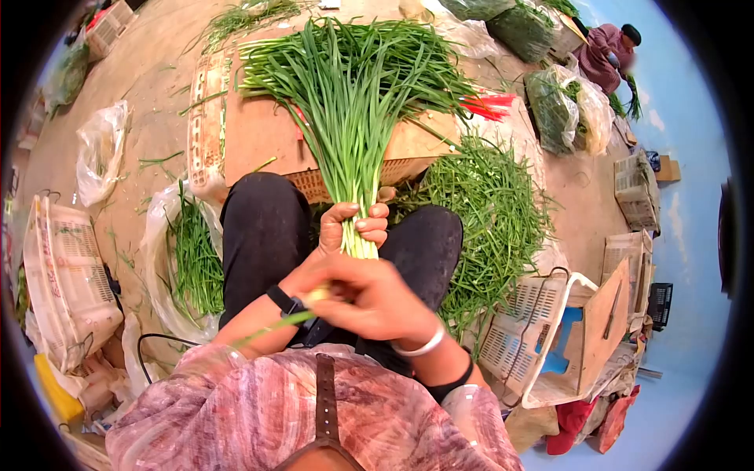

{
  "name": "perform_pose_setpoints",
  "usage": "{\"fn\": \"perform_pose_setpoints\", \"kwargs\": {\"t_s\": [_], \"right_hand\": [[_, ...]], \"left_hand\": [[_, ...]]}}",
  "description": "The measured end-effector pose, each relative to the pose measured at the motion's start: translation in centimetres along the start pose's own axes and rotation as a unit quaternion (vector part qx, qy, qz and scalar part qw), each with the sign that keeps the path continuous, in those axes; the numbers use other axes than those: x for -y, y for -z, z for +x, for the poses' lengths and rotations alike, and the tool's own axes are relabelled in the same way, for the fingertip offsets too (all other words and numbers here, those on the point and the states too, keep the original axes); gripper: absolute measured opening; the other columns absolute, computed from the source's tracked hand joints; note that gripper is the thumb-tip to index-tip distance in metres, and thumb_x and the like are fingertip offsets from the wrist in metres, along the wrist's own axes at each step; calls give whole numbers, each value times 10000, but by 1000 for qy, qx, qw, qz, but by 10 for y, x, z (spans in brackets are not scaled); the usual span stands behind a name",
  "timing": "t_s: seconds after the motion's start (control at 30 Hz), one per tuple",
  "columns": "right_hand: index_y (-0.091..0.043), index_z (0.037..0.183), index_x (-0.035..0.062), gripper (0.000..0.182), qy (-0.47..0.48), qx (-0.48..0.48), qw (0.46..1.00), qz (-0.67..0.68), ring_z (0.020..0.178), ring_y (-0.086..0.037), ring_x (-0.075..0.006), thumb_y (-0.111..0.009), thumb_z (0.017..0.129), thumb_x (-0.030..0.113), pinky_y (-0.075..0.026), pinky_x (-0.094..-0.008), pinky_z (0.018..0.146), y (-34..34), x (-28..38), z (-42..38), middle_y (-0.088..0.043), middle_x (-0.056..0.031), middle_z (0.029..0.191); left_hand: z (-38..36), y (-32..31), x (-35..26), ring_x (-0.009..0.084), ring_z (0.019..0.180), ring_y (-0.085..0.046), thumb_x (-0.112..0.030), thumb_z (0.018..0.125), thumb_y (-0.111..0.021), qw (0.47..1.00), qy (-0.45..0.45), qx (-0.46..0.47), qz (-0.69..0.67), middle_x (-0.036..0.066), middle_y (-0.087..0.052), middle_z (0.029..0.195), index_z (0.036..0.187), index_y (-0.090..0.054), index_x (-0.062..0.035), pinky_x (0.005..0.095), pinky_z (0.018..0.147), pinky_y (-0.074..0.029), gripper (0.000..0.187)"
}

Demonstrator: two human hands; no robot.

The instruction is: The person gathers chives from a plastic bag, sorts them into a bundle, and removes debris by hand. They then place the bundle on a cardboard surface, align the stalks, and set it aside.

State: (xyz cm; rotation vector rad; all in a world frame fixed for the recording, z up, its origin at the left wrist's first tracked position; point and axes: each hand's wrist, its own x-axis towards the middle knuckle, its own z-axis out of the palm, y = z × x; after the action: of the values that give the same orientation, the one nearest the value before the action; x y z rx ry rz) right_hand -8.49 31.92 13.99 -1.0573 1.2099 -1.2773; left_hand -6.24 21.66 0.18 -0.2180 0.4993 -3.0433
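Observation:
A large bunch of long green stalks (349, 149) with pale lower ends stands between the knees, its leaves fanned out over a brown board (267, 145). Wrapped round the pale stems is my left hand (353, 226), with a dark watch on its wrist. Nearer my body, my right hand (361, 297) crosses below it, blurred by motion, its fingers pinched on a loose green stalk (275, 328) that trails to the left. More green stalks (424, 71) lie flat on the board behind the bunch. Red strips (488, 106) lie at the board's right edge.
A heap of loose greens (491, 220) lies right of the knees. On the left is a plastic bag of greens (196, 259) beside a crate (71, 275). A white crate (526, 330) stands at lower right. Filled bags (550, 110) and another person (605, 55) are at upper right.

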Motion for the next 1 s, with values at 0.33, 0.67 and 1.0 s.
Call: {"fn": "perform_pose_setpoints", "kwargs": {"t_s": [0.33, 0.67, 1.0], "right_hand": [[-552, 1123, -18, 333, -119, -491, 771, -388, 832, -606, -212, -583, 796, 37, -493, -304, 692, 160, -57, -67, -610, -162, 1009], [-618, 878, -19, 169, -28, -307, 881, -360, 652, -614, -133, -630, 781, 118, -473, -257, 580, 91, -20, 40, -643, -129, 797], [-601, 760, 0, 174, -96, -343, 853, -382, 673, -590, -319, -658, 712, 157, -473, -380, 613, 97, -71, 42, -575, -169, 749]], "left_hand": [[-8, -7, -3, 140, 657, -529, -123, 746, -569, 996, 12, 75, -51, 165, -489, 910, 1258, -275, 118, 252, 574, -442, 638], [-10, 2, -4, 237, 797, -593, -177, 700, -558, 999, -5, -35, 5, 210, -554, 1006, 1181, -448, 58, 301, 667, -518, 546], [-7, 2, -1, 323, 971, -566, -150, 694, -547, 991, -33, -101, 84, 240, -545, 1086, 1147, -489, 40, 426, 731, -539, 495]]}}
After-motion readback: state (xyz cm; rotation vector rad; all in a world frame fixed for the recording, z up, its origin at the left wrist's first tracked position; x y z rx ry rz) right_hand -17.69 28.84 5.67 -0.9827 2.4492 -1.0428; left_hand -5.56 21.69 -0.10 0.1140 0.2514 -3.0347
